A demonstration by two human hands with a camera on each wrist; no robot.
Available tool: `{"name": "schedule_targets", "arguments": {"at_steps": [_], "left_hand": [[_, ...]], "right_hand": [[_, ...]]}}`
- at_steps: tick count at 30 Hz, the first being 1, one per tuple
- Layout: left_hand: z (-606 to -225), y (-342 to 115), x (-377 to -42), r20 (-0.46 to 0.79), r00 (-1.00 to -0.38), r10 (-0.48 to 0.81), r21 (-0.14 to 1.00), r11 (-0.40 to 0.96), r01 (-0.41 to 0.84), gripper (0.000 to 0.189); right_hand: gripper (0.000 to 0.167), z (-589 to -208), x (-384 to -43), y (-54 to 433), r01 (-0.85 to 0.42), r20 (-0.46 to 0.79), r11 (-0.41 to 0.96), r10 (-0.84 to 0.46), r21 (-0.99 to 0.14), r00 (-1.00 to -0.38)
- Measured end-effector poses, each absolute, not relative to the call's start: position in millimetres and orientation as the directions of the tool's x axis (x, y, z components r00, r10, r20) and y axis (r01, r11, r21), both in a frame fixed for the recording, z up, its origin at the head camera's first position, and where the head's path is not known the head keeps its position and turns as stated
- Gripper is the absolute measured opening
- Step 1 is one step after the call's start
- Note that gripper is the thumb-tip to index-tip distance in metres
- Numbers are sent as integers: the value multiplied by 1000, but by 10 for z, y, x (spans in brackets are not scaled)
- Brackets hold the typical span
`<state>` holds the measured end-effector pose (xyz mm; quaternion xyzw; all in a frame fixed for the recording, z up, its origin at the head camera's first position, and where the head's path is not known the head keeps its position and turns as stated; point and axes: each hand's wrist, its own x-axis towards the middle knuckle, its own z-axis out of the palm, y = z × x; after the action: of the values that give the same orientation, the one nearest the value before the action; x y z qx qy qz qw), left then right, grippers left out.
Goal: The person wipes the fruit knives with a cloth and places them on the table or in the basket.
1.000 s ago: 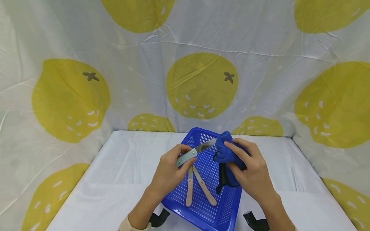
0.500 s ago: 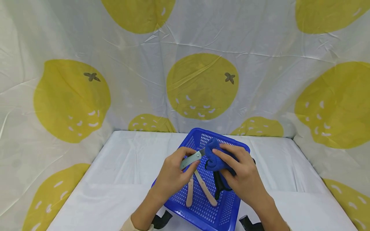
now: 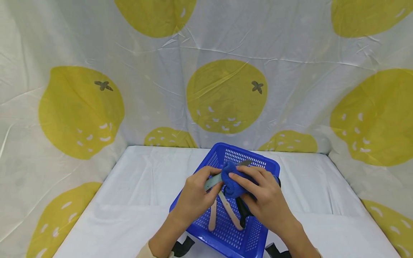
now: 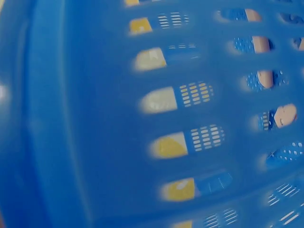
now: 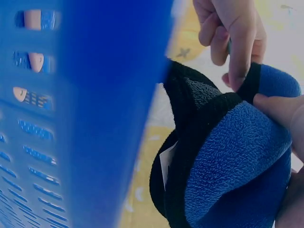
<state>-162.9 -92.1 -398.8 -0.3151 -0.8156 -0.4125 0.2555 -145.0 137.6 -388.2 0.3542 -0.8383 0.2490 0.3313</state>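
Observation:
My left hand (image 3: 193,191) grips the pale green handle of a folding knife (image 3: 213,181) above the basket. In my right hand (image 3: 269,199) a blue towelling cloth (image 3: 231,186) with black trim is wrapped over the blade, close against the handle. Beyond the cloth the bare blade tip (image 3: 246,162) sticks out; the rest of the blade is covered. The right wrist view shows the bunched cloth (image 5: 232,147) pinched by the right hand, with the left hand (image 5: 240,33) just past it. From the left wrist only the basket's blue wall (image 4: 109,118) shows, so that hand is hidden there.
A blue slotted plastic basket (image 3: 250,234) sits on the white-covered table (image 3: 145,179) under both hands. Two knives with pinkish-beige handles, one on the left (image 3: 212,218) and one on the right (image 3: 230,211), lie in it. A lemon-print curtain (image 3: 290,89) hangs behind.
The right hand has slid the cloth left and slightly down along the blade to the handle, so the blade tip now shows beyond it. The left hand keeps its grip, moving slightly right.

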Motion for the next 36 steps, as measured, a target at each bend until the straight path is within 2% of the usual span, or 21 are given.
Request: {"name": "schedule_targets", "arguments": {"at_steps": [4,10,15,36], "left_hand": [[-3983,-921,-1611,694,-647,315,485,458,744,30],[-3985,-928,-1605,715,-614,334,457,441,772,29],[-3982,-935,-1608,732,-594,333,443,429,787,29],[-3980,-956,-1617,739,-587,330,438,426,791,27]], "right_hand": [[46,-3884,-1445,1364,-741,740,647,-409,-179,-535],[44,-3872,-1427,1359,-717,745,677,-390,-167,-542],[48,-3863,-1416,1368,-697,741,696,-375,-172,-557],[50,-3902,-1565,1575,-632,778,738,-245,-236,-578]]}}
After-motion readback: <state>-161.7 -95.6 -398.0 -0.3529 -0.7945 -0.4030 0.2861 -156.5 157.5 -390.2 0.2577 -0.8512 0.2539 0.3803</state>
